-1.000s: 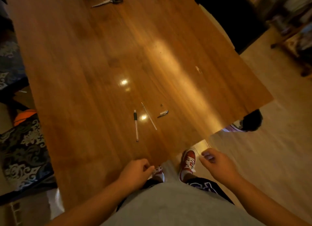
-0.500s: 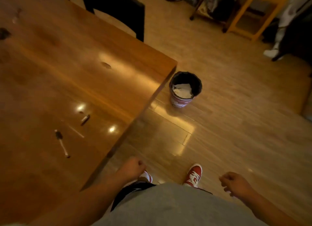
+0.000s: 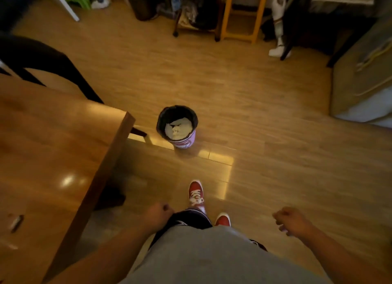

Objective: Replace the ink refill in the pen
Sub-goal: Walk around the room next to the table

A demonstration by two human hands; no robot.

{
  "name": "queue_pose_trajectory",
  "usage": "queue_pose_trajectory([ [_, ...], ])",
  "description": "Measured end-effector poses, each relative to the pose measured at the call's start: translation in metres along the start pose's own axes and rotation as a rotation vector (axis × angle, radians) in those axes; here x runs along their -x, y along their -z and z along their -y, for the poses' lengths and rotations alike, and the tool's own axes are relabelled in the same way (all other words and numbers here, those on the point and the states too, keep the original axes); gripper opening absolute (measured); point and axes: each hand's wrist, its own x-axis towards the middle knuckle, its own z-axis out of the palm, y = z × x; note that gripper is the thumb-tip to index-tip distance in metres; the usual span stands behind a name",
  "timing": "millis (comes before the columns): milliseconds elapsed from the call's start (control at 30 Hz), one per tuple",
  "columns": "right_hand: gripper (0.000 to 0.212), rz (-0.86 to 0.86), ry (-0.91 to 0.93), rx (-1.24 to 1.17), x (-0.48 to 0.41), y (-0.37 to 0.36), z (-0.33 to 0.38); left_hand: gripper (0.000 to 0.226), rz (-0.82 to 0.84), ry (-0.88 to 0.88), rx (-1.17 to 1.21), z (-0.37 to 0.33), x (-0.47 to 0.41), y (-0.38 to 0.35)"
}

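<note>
One head-worn wide view, looking steeply down past the person's own chest, floor [image 3: 265, 135] ahead, table corner [image 3: 118, 122] near left, bin [image 3: 177, 125] at centre, furniture along the far edge

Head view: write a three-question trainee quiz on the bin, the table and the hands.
1. True or false: the bin stands on the table.
2. What lines the bin? A) black bag B) blue bag C) nothing
3. Which hand is nearer the table?

Key: 1. False, it stands on the floor. 2. A. 3. The left hand; the right hand is further off.
</note>
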Motion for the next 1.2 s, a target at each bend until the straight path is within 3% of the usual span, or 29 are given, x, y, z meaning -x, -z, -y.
queue_pose_trajectory([
  [300, 0.018, -0.02, 0.125, -0.075, -0.087, 0.073, 0.154, 0.025, 0.05, 0.065, 0.01, -0.057, -0.096, 0.076],
  [467, 0.018, -0.034, 0.054, -0.103, -0.111, 0.123, 0.209, 0.021, 0.069, 0.041, -0.009, -0.127, -0.148, 0.145],
  [700, 0.02, -0.071, -0.094, -0.125, -0.143, 0.197, 0.232, 0.024, 0.044, -0.093, -0.092, -0.263, -0.208, 0.227],
  [867, 0.026, -0.038, -0.216, -0.085, -0.202, 0.26, 0.259, 0.028, 0.008, -0.118, 0.033, -0.351, -0.251, 0.247],
  [1000, 0.026, 0.014, -0.195, 0.065, -0.252, 0.322, 0.311, 0.025, -0.036, -0.079, 0.124, -0.396, -0.272, 0.263],
  [1200, 0.029, 0.114, 0.1, 0.456, -0.305, 0.377, 0.454, 0.022, -0.117, 0.062, 0.279, -0.418, -0.28, 0.293],
])
